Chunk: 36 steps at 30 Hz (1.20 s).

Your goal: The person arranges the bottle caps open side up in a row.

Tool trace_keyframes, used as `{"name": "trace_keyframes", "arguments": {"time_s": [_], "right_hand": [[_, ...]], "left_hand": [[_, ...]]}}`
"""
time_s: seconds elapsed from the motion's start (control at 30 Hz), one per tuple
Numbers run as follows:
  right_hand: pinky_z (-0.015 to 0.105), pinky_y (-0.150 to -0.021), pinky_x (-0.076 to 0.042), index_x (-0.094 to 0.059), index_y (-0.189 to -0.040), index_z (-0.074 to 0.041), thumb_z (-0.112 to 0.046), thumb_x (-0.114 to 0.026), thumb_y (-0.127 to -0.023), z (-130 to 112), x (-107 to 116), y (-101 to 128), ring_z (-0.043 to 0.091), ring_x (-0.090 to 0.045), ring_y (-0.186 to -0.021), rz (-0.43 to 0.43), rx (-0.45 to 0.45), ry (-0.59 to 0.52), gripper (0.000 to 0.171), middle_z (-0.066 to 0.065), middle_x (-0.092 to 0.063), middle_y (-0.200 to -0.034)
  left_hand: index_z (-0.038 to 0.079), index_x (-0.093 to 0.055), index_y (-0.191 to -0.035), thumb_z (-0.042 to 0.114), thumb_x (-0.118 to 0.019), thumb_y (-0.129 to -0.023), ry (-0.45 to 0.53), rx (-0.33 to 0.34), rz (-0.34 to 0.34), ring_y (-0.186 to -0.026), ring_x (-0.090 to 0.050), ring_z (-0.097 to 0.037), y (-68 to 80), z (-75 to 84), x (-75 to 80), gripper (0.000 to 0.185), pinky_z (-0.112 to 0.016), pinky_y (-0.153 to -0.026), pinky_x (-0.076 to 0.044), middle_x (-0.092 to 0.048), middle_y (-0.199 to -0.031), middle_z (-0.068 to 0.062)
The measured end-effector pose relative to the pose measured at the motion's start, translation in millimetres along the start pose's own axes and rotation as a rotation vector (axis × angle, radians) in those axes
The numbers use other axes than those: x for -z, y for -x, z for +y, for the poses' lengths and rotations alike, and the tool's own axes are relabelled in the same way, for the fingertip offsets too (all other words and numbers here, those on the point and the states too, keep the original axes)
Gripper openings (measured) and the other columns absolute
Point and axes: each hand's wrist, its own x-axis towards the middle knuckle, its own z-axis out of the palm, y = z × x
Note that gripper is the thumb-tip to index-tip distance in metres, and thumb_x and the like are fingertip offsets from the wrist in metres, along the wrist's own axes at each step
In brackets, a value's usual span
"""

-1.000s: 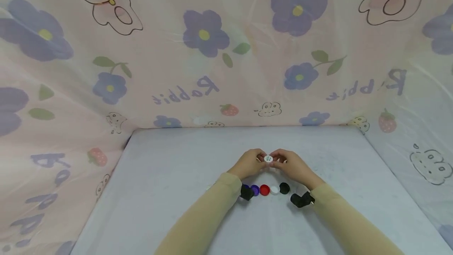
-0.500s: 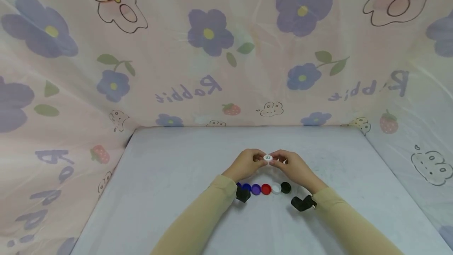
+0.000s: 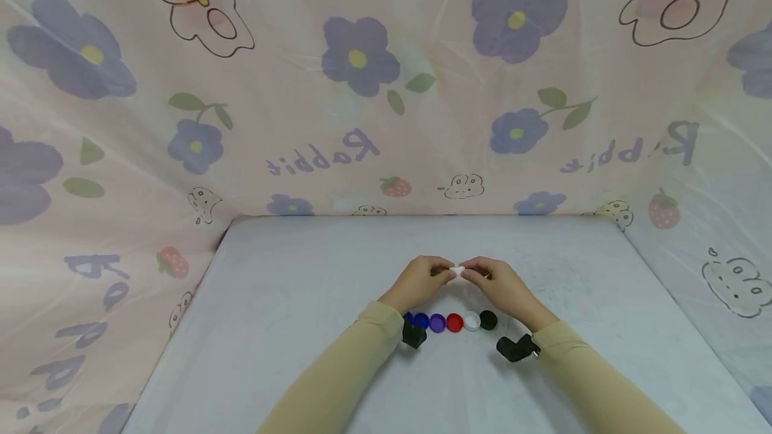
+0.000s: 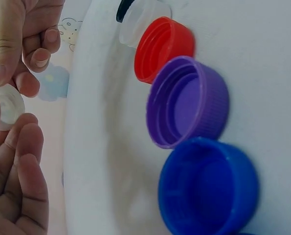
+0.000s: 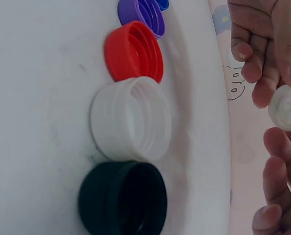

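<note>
Between both hands, raised over the table, is a small white bottle cap (image 3: pixel 457 271), seen nearly edge-on in the head view. My left hand (image 3: pixel 419 282) pinches its left side between thumb and fingers. From the other side my right hand (image 3: pixel 500 286) pinches it as well. Both wrist views show the pale inner face of the held cap (image 4: pixel 11 105), partly covered by fingertips. Closer to the person, a row of caps lies hollow side up: blue (image 4: pixel 209 188), purple (image 4: pixel 189 103), red (image 5: pixel 134 51), translucent white (image 5: pixel 130 119) and black (image 5: pixel 123 198).
A second blue cap (image 3: pixel 408 318) is mostly hidden by the black wrist mount (image 3: pixel 415 333) on the left arm. Another black mount (image 3: pixel 517 347) hangs from the right wrist. The white tabletop (image 3: pixel 301 266) ends at a patterned curtain (image 3: pixel 422 139) behind and at the sides.
The held cap has tipped: its marked top faced the head camera before, and now its edge shows. Both hands still grip it in almost the same place. The row stays put.
</note>
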Motion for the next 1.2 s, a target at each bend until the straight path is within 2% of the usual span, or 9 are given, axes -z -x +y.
{"name": "trace_keyframes", "arguments": {"time_s": [0.17, 0.3, 0.57, 0.9, 1.1, 1.2], "right_hand": [[0.037, -0.074, -0.048, -0.070, -0.108, -0.018, -0.038, -0.056, -0.098, 0.9, 0.5, 1.4, 0.024, -0.060, -0.092, 0.004, 0.003, -0.009, 0.027, 0.002, -0.068, -0.099], [0.037, -0.075, -0.048, -0.071, -0.104, -0.017, -0.040, -0.054, -0.098, 0.3, -0.3, 1.7, 0.020, -0.060, -0.089, 0.016, 0.005, -0.008, 0.029, 0.001, -0.069, -0.094], [0.037, -0.073, -0.048, -0.070, -0.101, -0.018, -0.043, -0.054, -0.098, 0.4, -2.4, 1.2, 0.020, -0.058, -0.084, 0.026, -0.015, -0.041, 0.030, 0.003, -0.068, -0.095], [0.036, -0.070, -0.050, -0.061, -0.121, -0.014, -0.029, -0.063, -0.096, -0.5, -1.4, 2.3, 0.027, -0.063, -0.086, 0.025, 0.016, -0.081, 0.030, 0.007, -0.068, -0.098], [0.034, -0.069, -0.050, -0.060, -0.122, -0.016, -0.027, -0.067, -0.093, 3.2, -1.3, 3.7, 0.025, -0.063, -0.084, 0.011, 0.040, -0.057, 0.032, 0.000, -0.065, -0.094], [0.033, -0.069, -0.050, -0.060, -0.122, -0.015, -0.027, -0.067, -0.093, 3.9, -0.7, 5.2, 0.026, -0.063, -0.083, 0.009, 0.042, -0.048, 0.033, 0.000, -0.065, -0.094]], "left_hand": [[0.016, -0.071, -0.106, 0.028, -0.058, -0.098, 0.035, -0.019, 0.004, -0.085, -0.064, -0.014, -2.1, -2.1, -2.2, 0.020, -0.025, -0.073, -0.050, -0.070, -0.094, -0.002], [0.013, -0.071, -0.103, 0.024, -0.056, -0.099, 0.064, -0.023, 0.001, -0.081, -0.064, -0.012, -1.9, -2.3, -2.3, 0.018, -0.024, -0.072, -0.050, -0.071, -0.090, -0.002], [0.017, -0.069, -0.106, 0.027, -0.057, -0.099, 0.039, -0.033, 0.043, -0.083, -0.060, -0.008, 0.4, -0.2, -0.8, 0.017, -0.025, -0.073, -0.049, -0.068, -0.096, -0.002], [0.014, -0.068, -0.106, 0.026, -0.059, -0.098, 0.071, -0.032, 0.056, -0.081, -0.062, -0.010, -1.1, -0.2, -2.2, 0.017, -0.025, -0.069, -0.049, -0.069, -0.095, -0.004], [0.014, -0.066, -0.109, 0.025, -0.058, -0.098, 0.078, -0.027, 0.055, -0.078, -0.062, -0.010, -1.3, 0.4, -3.7, 0.017, -0.025, -0.067, -0.048, -0.070, -0.094, -0.006], [0.015, -0.063, -0.109, 0.024, -0.058, -0.099, 0.099, -0.031, 0.053, -0.077, -0.063, -0.012, -1.7, 0.6, -5.1, 0.015, -0.025, -0.065, -0.048, -0.071, -0.094, -0.008]]}}
